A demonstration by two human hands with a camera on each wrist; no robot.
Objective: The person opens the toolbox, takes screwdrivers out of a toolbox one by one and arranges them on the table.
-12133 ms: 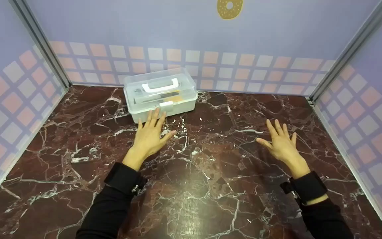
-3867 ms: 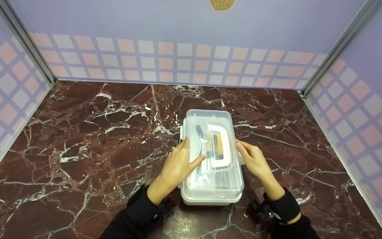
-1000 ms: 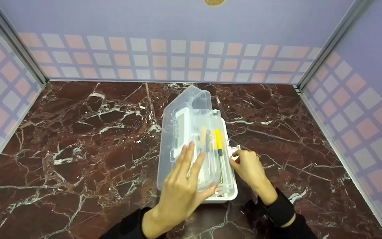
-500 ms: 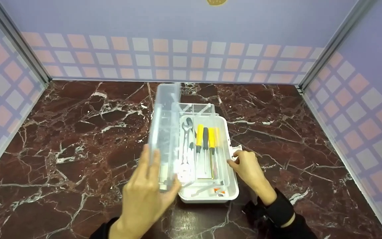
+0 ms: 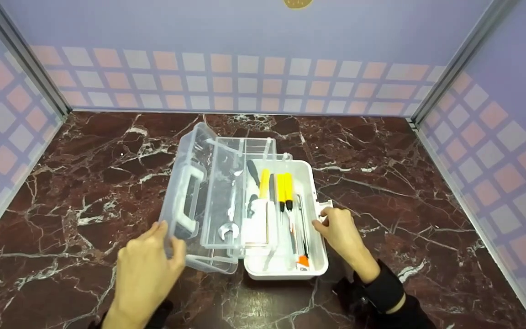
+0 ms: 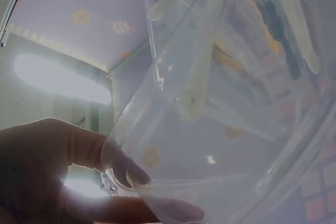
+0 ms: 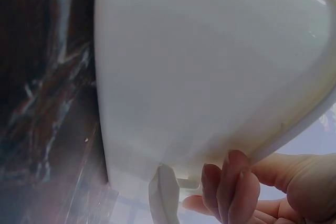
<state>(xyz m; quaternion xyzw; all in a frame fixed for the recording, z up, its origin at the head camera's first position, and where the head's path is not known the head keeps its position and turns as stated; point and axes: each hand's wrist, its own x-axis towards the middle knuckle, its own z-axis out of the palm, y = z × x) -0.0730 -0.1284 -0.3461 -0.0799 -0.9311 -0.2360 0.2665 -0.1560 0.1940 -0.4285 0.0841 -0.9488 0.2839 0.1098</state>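
Observation:
A white toolbox (image 5: 281, 273) stands lengthwise before me, its clear lid (image 5: 175, 187) swung up and over to the left. My left hand (image 5: 142, 269) pinches the lid's near edge between thumb and fingers, as the left wrist view shows. My right hand (image 5: 346, 235) grips the box's right rim beside the raised white latch (image 7: 164, 195). A clear tray (image 5: 217, 183) has lifted leftward with the lid, with a wrench (image 5: 229, 228) seen through it. In the box lie yellow-handled screwdrivers (image 5: 288, 187), a pale rectangular item (image 5: 256, 228) and a tool with an orange end (image 5: 303, 261).
The box rests on a dark red marbled tabletop (image 5: 85, 192). A lilac back wall (image 5: 244, 27) with pink and white squares closes off the far side. Similar panels rise at left and right, joined by grey corner posts (image 5: 454, 68).
The toolbox was moved from the back left to the middle and turned. Its lid has been opened by my left hand, swinging leftward and raising the tray. My right hand stays at the rim.

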